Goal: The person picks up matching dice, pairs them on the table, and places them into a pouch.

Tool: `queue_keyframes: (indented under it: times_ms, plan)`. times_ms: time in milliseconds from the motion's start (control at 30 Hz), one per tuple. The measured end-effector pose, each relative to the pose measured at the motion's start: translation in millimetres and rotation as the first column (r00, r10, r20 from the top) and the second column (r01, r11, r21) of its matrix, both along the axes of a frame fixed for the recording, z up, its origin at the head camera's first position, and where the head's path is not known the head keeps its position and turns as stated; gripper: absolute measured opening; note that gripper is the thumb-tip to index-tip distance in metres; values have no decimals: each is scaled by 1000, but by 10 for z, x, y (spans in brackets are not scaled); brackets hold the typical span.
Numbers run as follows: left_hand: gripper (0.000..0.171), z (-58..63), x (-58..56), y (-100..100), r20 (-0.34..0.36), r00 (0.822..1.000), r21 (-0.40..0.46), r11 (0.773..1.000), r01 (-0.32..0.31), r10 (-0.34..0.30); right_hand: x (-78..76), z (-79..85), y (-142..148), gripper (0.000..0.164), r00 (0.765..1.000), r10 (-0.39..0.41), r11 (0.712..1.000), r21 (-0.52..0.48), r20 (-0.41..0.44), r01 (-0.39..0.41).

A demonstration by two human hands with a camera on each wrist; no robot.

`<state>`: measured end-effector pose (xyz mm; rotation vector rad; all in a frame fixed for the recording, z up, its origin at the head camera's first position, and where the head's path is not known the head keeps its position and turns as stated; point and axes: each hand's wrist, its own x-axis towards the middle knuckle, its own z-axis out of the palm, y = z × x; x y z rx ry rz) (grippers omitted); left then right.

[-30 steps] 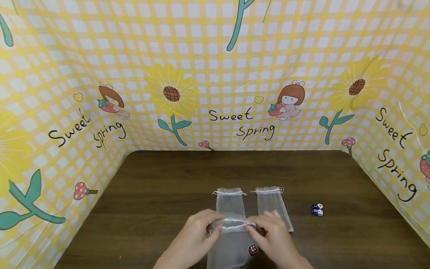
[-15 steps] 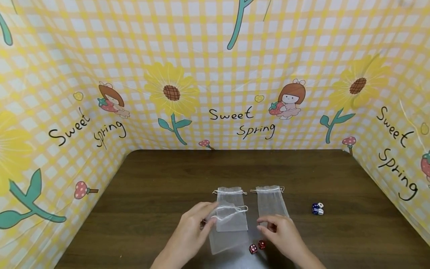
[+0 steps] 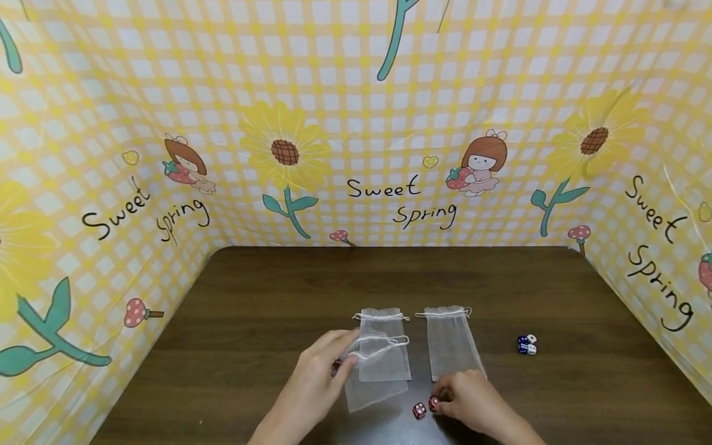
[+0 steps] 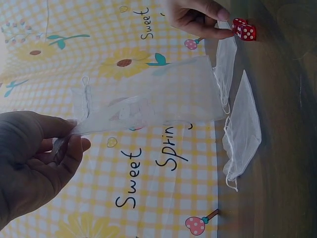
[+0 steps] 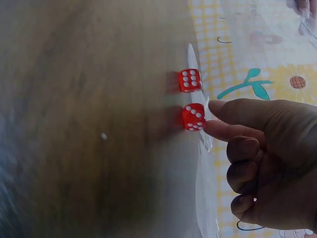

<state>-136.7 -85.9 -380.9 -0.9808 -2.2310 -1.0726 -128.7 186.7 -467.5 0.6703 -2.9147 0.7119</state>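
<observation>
My left hand (image 3: 319, 368) pinches a sheer white drawstring bag (image 4: 148, 94) by the edge of its mouth. The bag hangs above the table with its drawstring end up, and nothing shows inside it. My right hand (image 3: 475, 395) is low over the table beside two red dice with white pips. Its thumb and index finger (image 5: 245, 111) are spread at the nearer red die (image 5: 194, 117), which does not look gripped. The other red die (image 3: 419, 410) lies just left of it in the head view.
Two more sheer drawstring bags, a left one (image 3: 384, 368) and a right one (image 3: 452, 346), lie flat on the dark wooden table (image 3: 267, 284). Blue dice (image 3: 522, 344) and white dice (image 3: 531, 350) sit clustered to the right. A yellow checked cloth (image 3: 384, 136) encloses the table.
My right hand has let go of the bag's mouth and moved down and right to the red dice. My left hand still holds the bag, raised slightly and swung clear of the dice.
</observation>
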Motion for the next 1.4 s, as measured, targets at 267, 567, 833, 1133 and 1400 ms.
queue_keyframes:
  times_ms: [267,567,833,1133,1400]
  plan:
    - [40,-18,-7,7,10,1000,-6,1000,-4,4,13,-20,-15,12,1000,-9,1000,15,-16,9]
    - [40,-39,-6,10,6,1000,-13,1000,-1,1,21,-33,-18,13,999,-6,998,61,-39,8]
    - [39,-39,3,10,35,999,-24,1000,-17,18,18,-17,35,10,993,-40,994,96,-114,51]
    - [37,-38,18,27,76,997,-32,999,-13,16,-74,240,251,12,913,-198,976,15,-356,217]
    - [37,-33,30,49,57,998,-37,999,0,2,-114,527,284,15,833,-344,939,-172,-434,298]
